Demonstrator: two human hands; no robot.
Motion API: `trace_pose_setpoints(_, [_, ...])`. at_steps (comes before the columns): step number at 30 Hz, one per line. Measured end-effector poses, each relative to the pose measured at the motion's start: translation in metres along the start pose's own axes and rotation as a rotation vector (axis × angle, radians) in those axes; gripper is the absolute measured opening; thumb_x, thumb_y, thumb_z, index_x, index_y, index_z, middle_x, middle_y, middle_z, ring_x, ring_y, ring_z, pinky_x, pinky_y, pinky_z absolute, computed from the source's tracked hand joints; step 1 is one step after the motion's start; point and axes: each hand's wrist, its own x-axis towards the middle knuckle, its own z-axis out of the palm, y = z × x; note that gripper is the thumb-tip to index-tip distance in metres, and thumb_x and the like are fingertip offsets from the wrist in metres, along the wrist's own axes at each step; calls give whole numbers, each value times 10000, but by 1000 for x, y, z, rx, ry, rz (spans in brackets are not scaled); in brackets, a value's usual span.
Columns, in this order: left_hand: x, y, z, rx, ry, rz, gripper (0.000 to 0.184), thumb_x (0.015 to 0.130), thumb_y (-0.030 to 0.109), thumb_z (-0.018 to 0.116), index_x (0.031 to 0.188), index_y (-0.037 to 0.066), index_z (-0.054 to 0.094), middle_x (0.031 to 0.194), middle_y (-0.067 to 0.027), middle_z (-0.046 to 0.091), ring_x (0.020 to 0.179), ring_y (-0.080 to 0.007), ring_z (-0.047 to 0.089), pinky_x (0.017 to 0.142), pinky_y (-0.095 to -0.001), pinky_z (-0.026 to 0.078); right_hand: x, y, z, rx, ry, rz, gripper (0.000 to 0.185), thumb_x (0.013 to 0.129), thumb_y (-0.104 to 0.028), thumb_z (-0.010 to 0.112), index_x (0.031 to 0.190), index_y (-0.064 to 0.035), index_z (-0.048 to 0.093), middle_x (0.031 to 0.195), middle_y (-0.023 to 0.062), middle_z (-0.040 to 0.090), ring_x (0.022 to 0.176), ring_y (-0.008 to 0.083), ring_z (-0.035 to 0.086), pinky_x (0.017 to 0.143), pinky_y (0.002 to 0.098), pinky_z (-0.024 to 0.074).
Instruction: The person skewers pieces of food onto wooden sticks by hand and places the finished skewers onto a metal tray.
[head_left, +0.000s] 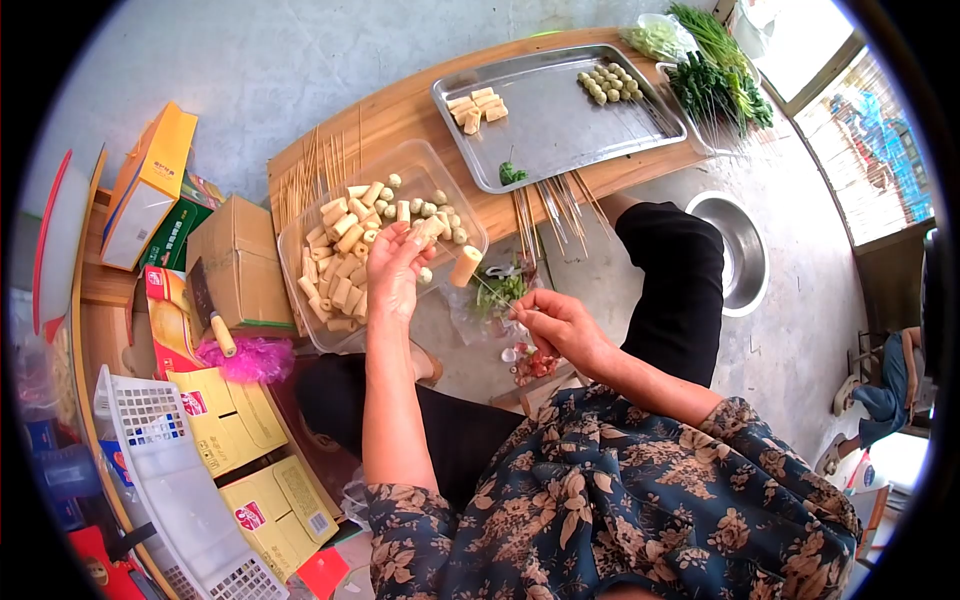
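My left hand (395,265), above the right part of a clear tub (418,162), pinches a tan roll (430,228), thumb and fingertips closed on it. Right of the tub, my right hand (558,325) has thumb and forefinger clamped on a thin skewer (494,294); at its far end sits a second roll (465,267), by the tub's right edge. Cut rolls (348,270) lie heaped inside the tub beside pale speckled balls (429,209). A metal tray (545,112), beyond the tub and to its right, holds more of both. A cardboard box (232,258) stands left of the tub.
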Motion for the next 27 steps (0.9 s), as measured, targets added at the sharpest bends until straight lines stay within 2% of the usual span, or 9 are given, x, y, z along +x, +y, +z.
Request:
trace_pose_setpoints(5, [-9,3,16,53,-42,0,337,840,-10,602,1143,33,459,1046,-102,591,905,-168,599,767,-293,515,6,-7,4,13,-1,-29,180,943,-168,490,993,-10,560,607,-48,443,505,28,387,449,200,309])
trace_pose_setpoints(12, [-16,15,27,39,-135,88,369,832,-3,604,1167,60,462,1058,-67,578,964,-155,577,840,-316,493,12,9,-1,-19,8,-73,171,957,-178,504,983,-21,565,619,-46,463,525,41,414,473,201,334])
trace_pose_setpoints(17, [-23,21,31,1,-224,146,378,841,-9,596,1186,80,470,1097,-43,546,1028,-179,561,884,-345,481,15,19,-6,-68,31,-95,144,950,-178,524,960,-41,569,698,-33,537,604,40,485,524,203,391])
trace_pose_setpoints(27, [-33,28,37,-81,-353,173,382,826,-16,609,1167,105,486,1120,-49,554,1071,-194,547,948,-392,438,19,30,-8,-40,45,-183,126,936,-151,551,943,-30,580,751,-18,581,683,55,542,603,218,454])
